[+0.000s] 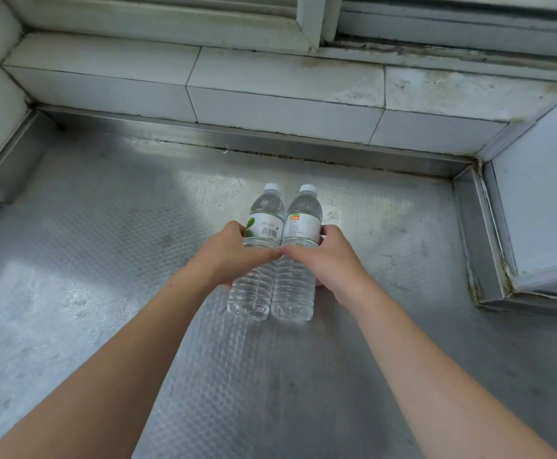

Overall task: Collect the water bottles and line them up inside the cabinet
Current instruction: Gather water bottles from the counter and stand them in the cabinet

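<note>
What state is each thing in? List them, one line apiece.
Clear plastic water bottle with green leaf label: full, white cap on, gripped by the left hand, touching the other bottle.
Clear plastic water bottle with orange-marked label: full, white cap on, gripped by the right hand.
Left hand: curled round its bottle.
Right hand: curled round its bottle.
Textured steel counter: scuffed, dull.
</note>
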